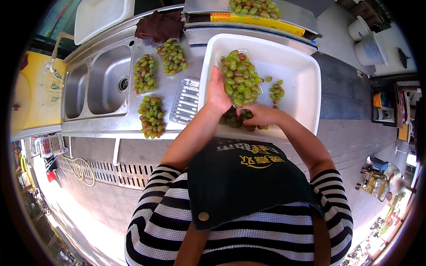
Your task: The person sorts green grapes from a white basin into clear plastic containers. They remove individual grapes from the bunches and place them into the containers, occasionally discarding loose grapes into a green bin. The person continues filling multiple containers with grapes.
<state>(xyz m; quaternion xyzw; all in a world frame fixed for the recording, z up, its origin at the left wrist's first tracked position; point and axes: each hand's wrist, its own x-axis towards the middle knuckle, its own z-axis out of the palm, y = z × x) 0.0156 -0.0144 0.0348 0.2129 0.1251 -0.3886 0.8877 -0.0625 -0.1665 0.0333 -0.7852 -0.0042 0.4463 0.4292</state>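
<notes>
A clear plastic punnet (261, 96) heaped with green and reddish grapes (241, 79) is tilted over the left part of a large white plastic tub (293, 76). My left hand (218, 93) supports it along its left side. Just below the punnet, my right hand (264, 115) reaches into the tub, its fingers around part of a darker, shaded bunch of grapes (233, 118). My forearm and the punnet hide some of that bunch. A small cluster of loose grapes (276, 91) lies on the tub floor to the right.
Left of the tub, several filled grape punnets (143, 74) and an empty clear punnet (185, 101) rest on the steel counter (179, 129). Beyond are a double-bowl sink (108, 79) and a dark cloth (159, 26). More grapes (256, 8) sit on a steel ledge behind the tub.
</notes>
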